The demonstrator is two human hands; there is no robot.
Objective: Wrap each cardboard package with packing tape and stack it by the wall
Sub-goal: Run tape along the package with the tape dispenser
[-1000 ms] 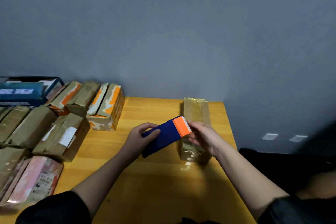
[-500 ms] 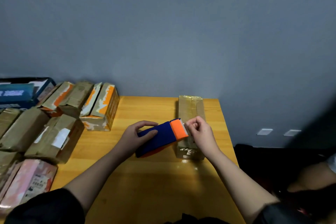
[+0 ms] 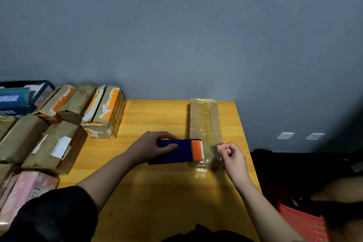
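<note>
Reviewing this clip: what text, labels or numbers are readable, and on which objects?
None can be read.
Blue box at far left: pale lettering, too blurred.
Pink package: small printed label, too small.
White stickers on the brown package: no print discernible.
Tape dispenser: no print visible.

Wooden table (image 3: 157,192), butted up to the grey wall. Lying on it just beyond the right hand (image 3: 232,156), one long taped cardboard package (image 3: 204,122). Well off past the left hand (image 3: 151,146), a crowd of cardboard boxes (image 3: 59,124) covers the table's far-left side.
</note>
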